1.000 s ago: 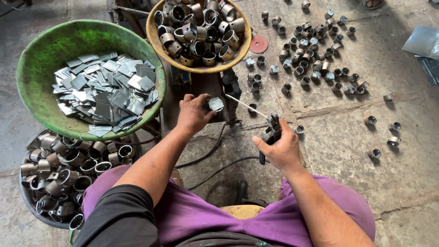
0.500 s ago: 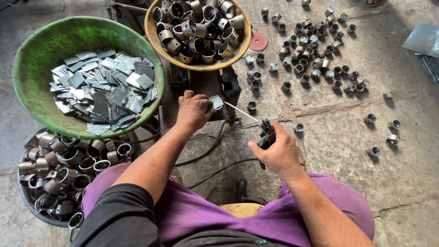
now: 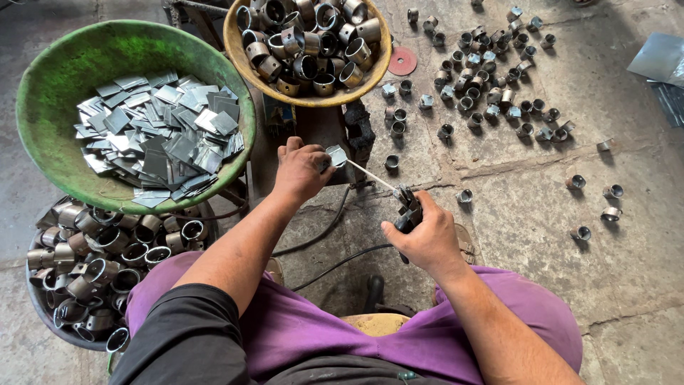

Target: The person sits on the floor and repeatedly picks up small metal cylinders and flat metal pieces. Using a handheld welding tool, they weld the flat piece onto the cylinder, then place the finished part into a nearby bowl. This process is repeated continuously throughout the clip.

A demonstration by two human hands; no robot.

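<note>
Closest to me I see purple trousers and two bare arms reaching out over the stone floor.

My right hand is shut tight around a dark rod holder. A thin rod sticks out of it, up and to the left. The far tip of the rod touches a small metal piece.

My left hand pinches that small metal piece between thumb and fingers. The piece sits at the front edge of a dark stand, between the two big bowls.

Two black cables run across the floor under my arms.

Down on the left, just beside my knee, is a dark tub full of short metal rings. Above it, partly over it, is a green bowl. It holds a heap of flat shiny metal squares.

Farther out, past my left hand, is a yellow bowl piled with more metal rings. A small red disc lies on the floor just beside it.

To the right of the yellow bowl, many little ring pieces are spread on the floor. A few more lie apart, farther right. In the far right corner lies a flat grey sheet.
</note>
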